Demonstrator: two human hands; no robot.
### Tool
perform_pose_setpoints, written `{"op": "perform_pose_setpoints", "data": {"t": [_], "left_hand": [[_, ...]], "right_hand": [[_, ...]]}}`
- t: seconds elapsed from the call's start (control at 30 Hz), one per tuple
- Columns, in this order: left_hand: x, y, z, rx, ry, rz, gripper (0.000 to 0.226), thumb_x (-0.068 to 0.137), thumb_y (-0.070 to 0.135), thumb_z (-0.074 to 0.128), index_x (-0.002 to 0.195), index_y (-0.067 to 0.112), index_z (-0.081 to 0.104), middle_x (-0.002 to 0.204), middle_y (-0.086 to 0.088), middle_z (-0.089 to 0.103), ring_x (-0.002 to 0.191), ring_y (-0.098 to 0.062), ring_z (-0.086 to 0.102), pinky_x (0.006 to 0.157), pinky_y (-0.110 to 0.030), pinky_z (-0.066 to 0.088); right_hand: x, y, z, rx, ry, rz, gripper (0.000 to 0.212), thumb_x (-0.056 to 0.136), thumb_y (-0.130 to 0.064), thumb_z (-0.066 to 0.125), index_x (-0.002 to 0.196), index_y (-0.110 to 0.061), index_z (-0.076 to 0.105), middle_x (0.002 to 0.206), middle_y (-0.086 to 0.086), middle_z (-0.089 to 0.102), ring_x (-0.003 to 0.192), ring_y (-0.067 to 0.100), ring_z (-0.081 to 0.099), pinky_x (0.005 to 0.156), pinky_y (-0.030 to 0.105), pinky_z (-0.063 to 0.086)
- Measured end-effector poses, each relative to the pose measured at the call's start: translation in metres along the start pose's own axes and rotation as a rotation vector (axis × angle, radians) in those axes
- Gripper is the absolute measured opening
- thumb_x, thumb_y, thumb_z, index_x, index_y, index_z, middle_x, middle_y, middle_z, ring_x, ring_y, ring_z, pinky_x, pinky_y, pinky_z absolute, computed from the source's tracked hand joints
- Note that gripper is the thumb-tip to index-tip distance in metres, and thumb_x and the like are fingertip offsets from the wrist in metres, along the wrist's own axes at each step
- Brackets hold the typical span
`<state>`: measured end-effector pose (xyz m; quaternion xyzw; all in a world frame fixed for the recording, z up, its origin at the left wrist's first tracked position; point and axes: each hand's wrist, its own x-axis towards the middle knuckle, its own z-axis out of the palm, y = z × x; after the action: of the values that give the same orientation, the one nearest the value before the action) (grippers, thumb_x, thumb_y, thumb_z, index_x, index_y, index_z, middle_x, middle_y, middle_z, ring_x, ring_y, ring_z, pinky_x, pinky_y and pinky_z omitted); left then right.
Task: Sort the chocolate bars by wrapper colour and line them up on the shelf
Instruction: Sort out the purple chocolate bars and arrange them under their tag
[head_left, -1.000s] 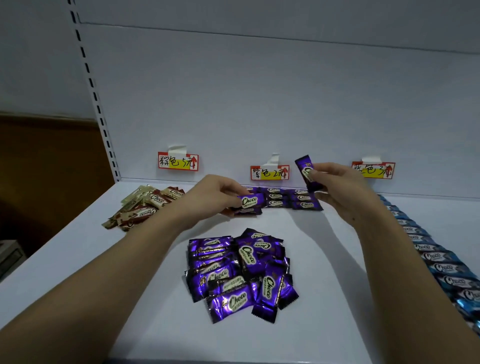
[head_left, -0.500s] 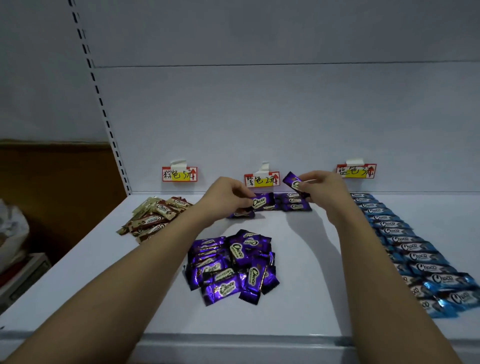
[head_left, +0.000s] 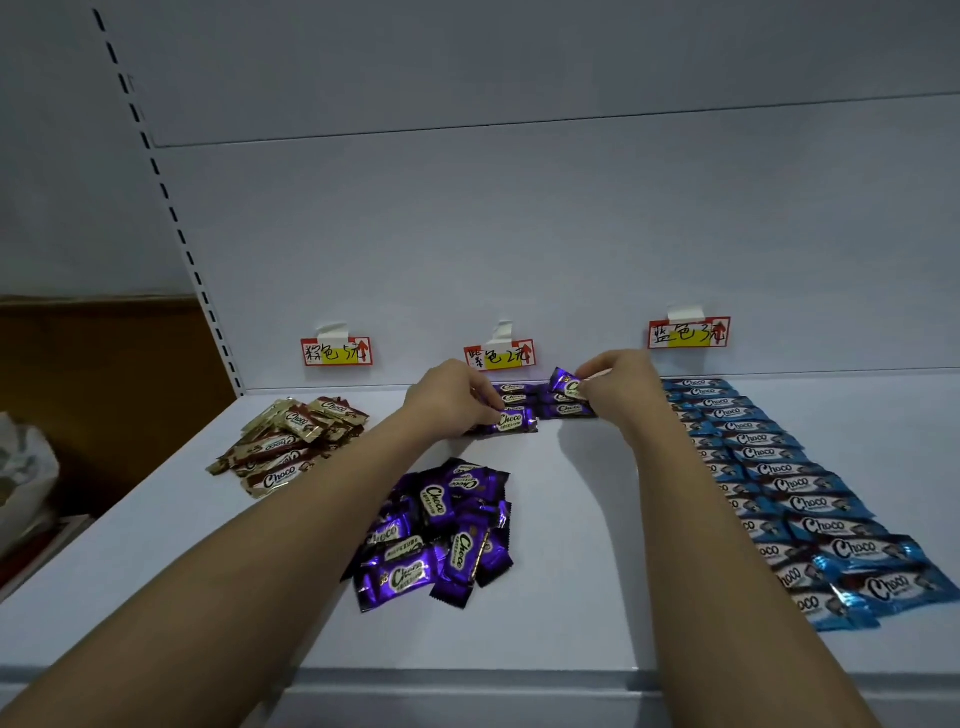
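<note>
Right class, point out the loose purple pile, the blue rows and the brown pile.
Loose purple pile (head_left: 434, 530): head view, wrapper near its middle.
Blue rows (head_left: 779, 470): head view, mid-row wrapper.
Brown pile (head_left: 291, 444): head view, central wrapper.

Both forearms are bare, with no sleeves, rings, watch or gloves visible.

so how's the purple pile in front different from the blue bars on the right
The purple pile is a loose heap, bars overlapping at mixed angles; the blue bars lie flat in tidy rows running from the back wall toward the shelf edge. The purple pile sits at the centre front, the blue bars along the right side. Both carry the same Choco label and rest on the white shelf.
</note>
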<state>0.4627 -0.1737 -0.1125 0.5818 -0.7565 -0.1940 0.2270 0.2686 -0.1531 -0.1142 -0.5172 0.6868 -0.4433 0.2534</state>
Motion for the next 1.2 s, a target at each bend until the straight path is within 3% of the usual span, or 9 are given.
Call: {"op": "perform_pose_setpoints", "data": {"t": [0.1, 0.2, 0.33, 0.63, 0.9, 0.97, 1.03, 1.13, 1.2], "left_hand": [[0.006, -0.003, 0.005, 0.076, 0.000, -0.016, 0.008, 0.080, 0.027, 0.078, 0.078, 0.034, 0.073, 0.087, 0.013, 0.071, 0.093, -0.012, 0.064, 0.093, -0.042, 0.050], [0.006, -0.003, 0.001, 0.100, 0.033, 0.018, 0.008, 0.083, 0.029, 0.075, 0.090, 0.032, 0.074, 0.095, 0.012, 0.070, 0.096, -0.013, 0.061, 0.091, -0.038, 0.049], [-0.008, -0.011, -0.038, -0.085, 0.029, 0.124, 0.014, 0.086, 0.020, 0.072, 0.099, 0.025, 0.074, 0.089, 0.013, 0.067, 0.080, -0.008, 0.060, 0.065, -0.019, 0.044], [-0.026, -0.066, -0.042, -0.021, 0.003, 0.189, 0.021, 0.082, 0.038, 0.074, 0.102, 0.034, 0.073, 0.105, 0.017, 0.063, 0.095, -0.003, 0.055, 0.075, -0.022, 0.042], [-0.038, -0.051, -0.054, -0.122, -0.029, 0.250, 0.008, 0.085, 0.031, 0.073, 0.091, 0.035, 0.075, 0.092, 0.016, 0.070, 0.086, -0.007, 0.062, 0.068, -0.020, 0.043], [-0.043, -0.048, -0.062, -0.159, -0.127, 0.276, 0.009, 0.083, 0.032, 0.074, 0.091, 0.037, 0.075, 0.091, 0.018, 0.072, 0.087, -0.006, 0.063, 0.070, -0.018, 0.046], [-0.048, -0.044, -0.067, -0.189, -0.228, 0.306, 0.011, 0.083, 0.031, 0.074, 0.092, 0.036, 0.075, 0.095, 0.018, 0.072, 0.090, -0.005, 0.064, 0.075, -0.021, 0.047], [-0.053, -0.042, -0.069, -0.200, -0.358, 0.320, 0.015, 0.081, 0.029, 0.076, 0.096, 0.032, 0.076, 0.097, 0.015, 0.072, 0.092, -0.005, 0.063, 0.078, -0.022, 0.048], [-0.055, -0.042, -0.071, -0.174, -0.431, 0.321, 0.016, 0.081, 0.028, 0.076, 0.097, 0.031, 0.076, 0.096, 0.017, 0.071, 0.091, -0.006, 0.062, 0.076, -0.021, 0.048]], "right_hand": [[0.000, 0.002, -0.003, -0.108, -0.003, 0.003, 0.023, 0.088, -0.001, 0.055, 0.098, -0.007, 0.074, 0.104, 0.016, 0.069, 0.101, 0.032, 0.063, 0.089, 0.040, 0.053], [0.000, 0.002, -0.004, -0.146, -0.026, -0.006, 0.024, 0.090, -0.002, 0.051, 0.100, -0.002, 0.073, 0.104, 0.018, 0.069, 0.101, 0.033, 0.062, 0.091, 0.041, 0.052], [-0.002, -0.002, -0.002, -0.195, -0.101, 0.010, 0.022, 0.091, -0.005, 0.052, 0.099, 0.000, 0.072, 0.099, 0.020, 0.067, 0.086, 0.030, 0.058, 0.075, 0.033, 0.048], [0.000, -0.001, 0.005, -0.286, -0.115, -0.008, 0.019, 0.092, -0.010, 0.059, 0.095, 0.001, 0.073, 0.096, 0.022, 0.069, 0.074, 0.024, 0.056, 0.069, 0.031, 0.044], [0.004, 0.010, 0.020, -0.476, -0.029, -0.129, 0.019, 0.087, -0.007, 0.065, 0.084, -0.024, 0.074, 0.102, 0.010, 0.069, 0.104, 0.030, 0.060, 0.091, 0.034, 0.048], [0.005, 0.011, 0.021, -0.552, 0.018, -0.132, 0.021, 0.086, -0.012, 0.066, 0.080, -0.033, 0.066, 0.104, 0.010, 0.065, 0.109, 0.032, 0.055, 0.086, 0.034, 0.042], [0.003, 0.006, 0.018, -0.421, 0.019, -0.146, 0.018, 0.087, -0.011, 0.065, 0.082, -0.028, 0.066, 0.099, 0.008, 0.067, 0.099, 0.029, 0.059, 0.081, 0.032, 0.047], [-0.010, -0.013, 0.014, -0.071, -0.107, -0.202, 0.010, 0.091, -0.011, 0.063, 0.090, -0.017, 0.071, 0.086, -0.001, 0.067, 0.069, 0.011, 0.056, 0.053, 0.019, 0.045], [-0.021, -0.024, 0.017, -0.032, -0.233, -0.253, 0.009, 0.093, -0.015, 0.063, 0.094, -0.016, 0.072, 0.083, -0.005, 0.066, 0.067, 0.005, 0.054, 0.049, 0.011, 0.043]]}}
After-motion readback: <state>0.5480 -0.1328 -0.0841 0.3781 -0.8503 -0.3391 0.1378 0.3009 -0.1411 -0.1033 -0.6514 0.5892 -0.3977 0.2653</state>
